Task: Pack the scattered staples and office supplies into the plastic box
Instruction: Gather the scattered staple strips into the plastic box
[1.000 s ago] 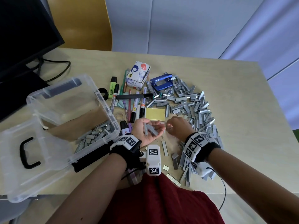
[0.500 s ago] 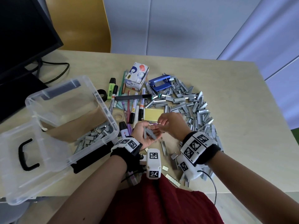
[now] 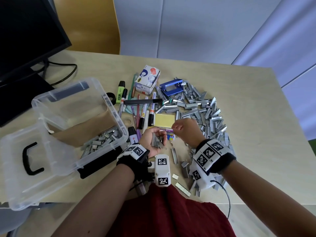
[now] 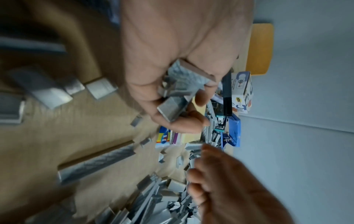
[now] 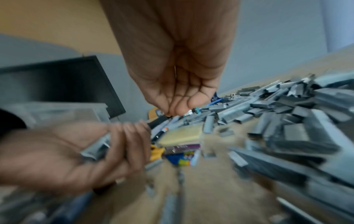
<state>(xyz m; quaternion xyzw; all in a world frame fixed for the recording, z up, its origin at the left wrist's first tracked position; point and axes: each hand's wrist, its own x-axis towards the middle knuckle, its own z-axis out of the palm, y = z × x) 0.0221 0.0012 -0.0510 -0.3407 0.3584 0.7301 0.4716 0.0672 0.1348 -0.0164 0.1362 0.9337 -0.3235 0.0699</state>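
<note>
My left hand (image 3: 156,139) is palm up just right of the clear plastic box (image 3: 120,117), its fingers curled round a bundle of grey staple strips (image 4: 178,104). My right hand (image 3: 181,128) hovers close to its right, above a yellow sticky-note pad (image 3: 164,119). Its fingers are loosely bunched, and the right wrist view shows nothing held in them. A big heap of loose staple strips (image 3: 203,113) covers the table to the right. More staples (image 3: 102,141) lie in the box's near corner. Markers and pens (image 3: 147,112) lie between the box and the heap.
The box's lid (image 3: 34,161), with a black handle, hangs open toward the table's near-left edge. A blue hole punch (image 3: 171,87) and a white carton (image 3: 147,81) sit behind the pens. A monitor (image 3: 25,40) with cables stands far left. A few staple strips (image 3: 174,155) lie near my wrists.
My right hand came over the left palm, then lifted a little and drew back to the right. The left hand's fingers have curled tighter round its staples.
</note>
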